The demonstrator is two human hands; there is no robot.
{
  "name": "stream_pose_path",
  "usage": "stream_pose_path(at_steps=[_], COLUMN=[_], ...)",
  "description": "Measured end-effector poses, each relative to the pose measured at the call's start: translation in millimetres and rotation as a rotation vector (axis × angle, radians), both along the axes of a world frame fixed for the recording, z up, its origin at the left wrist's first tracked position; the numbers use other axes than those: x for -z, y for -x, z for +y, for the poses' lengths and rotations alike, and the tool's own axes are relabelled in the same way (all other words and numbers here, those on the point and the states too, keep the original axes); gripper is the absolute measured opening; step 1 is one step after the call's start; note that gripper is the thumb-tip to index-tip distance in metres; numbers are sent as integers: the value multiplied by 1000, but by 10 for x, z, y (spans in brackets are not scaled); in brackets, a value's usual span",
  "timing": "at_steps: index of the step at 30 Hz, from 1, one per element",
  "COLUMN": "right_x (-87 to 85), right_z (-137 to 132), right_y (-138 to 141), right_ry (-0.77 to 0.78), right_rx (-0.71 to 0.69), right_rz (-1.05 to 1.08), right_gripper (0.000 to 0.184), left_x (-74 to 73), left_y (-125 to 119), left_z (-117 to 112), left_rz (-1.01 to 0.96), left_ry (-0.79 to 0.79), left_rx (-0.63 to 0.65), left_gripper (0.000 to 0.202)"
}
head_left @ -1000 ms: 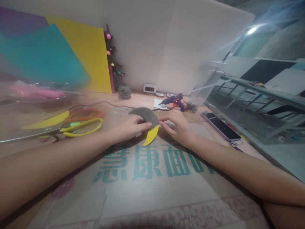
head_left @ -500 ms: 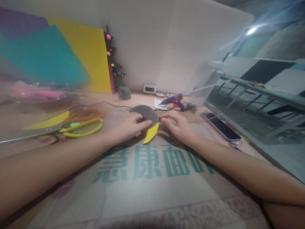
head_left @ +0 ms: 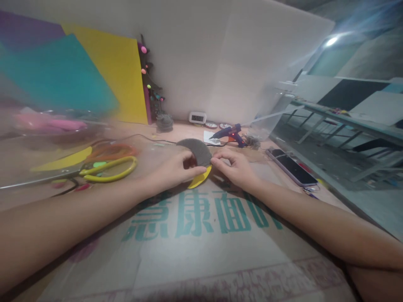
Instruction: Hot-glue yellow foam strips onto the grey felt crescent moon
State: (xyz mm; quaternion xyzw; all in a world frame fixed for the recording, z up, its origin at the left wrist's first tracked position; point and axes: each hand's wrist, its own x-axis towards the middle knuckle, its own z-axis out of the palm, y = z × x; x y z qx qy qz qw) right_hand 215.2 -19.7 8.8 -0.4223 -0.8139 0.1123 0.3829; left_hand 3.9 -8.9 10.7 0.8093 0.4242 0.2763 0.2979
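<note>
My left hand (head_left: pixel 174 170) pinches a grey curved felt piece (head_left: pixel 197 149) that overlaps a yellow crescent (head_left: pixel 199 179), thumb on top, over the middle of the cardboard sheet (head_left: pixel 201 235). My right hand (head_left: pixel 235 167) pinches the right edge of the same grey and yellow pieces with thumb and forefinger. Both pieces sit low, close to the cardboard, with the yellow crescent mostly hidden under the grey piece and my fingers.
Yellow-handled scissors (head_left: pixel 107 167) and an orange loop lie to the left by a yellow cut-out (head_left: pixel 61 161). A blue glue gun (head_left: pixel 228 133), a small clock (head_left: pixel 197 117) and a phone (head_left: pixel 292 166) lie behind and to the right. Coloured sheets (head_left: pixel 72 79) lean on the wall.
The grey and yellow pieces have turned and dropped flatter; less of the yellow crescent shows. My right hand's fingers have closed into a pinch on their edge.
</note>
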Motion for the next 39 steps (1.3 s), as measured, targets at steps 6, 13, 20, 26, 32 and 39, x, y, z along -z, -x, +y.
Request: stream_pose_path(at_steps=[6, 13, 20, 26, 32, 39], right_x=[15, 9, 11, 2, -9, -3], right_z=[-13, -7, 0, 2, 2, 6], right_y=[16, 13, -2, 7, 5, -9], right_ry=[-57, -51, 43, 53, 89, 112], right_rx=[-63, -78, -1, 30, 22, 31], right_rz=[-34, -46, -9, -20, -1, -5], right_gripper=[21, 21, 18, 20, 23, 23], left_x=[12, 27, 14, 48, 83, 64], left_y=[3, 13, 16, 8, 6, 9], left_z=[8, 37, 34, 41, 53, 41], left_rz=[60, 16, 5, -95, -138, -97], left_ry=[-25, -14, -3, 48, 80, 68], left_rx=[-11, 4, 79, 70, 35, 32], left_gripper=[40, 39, 34, 38, 34, 35])
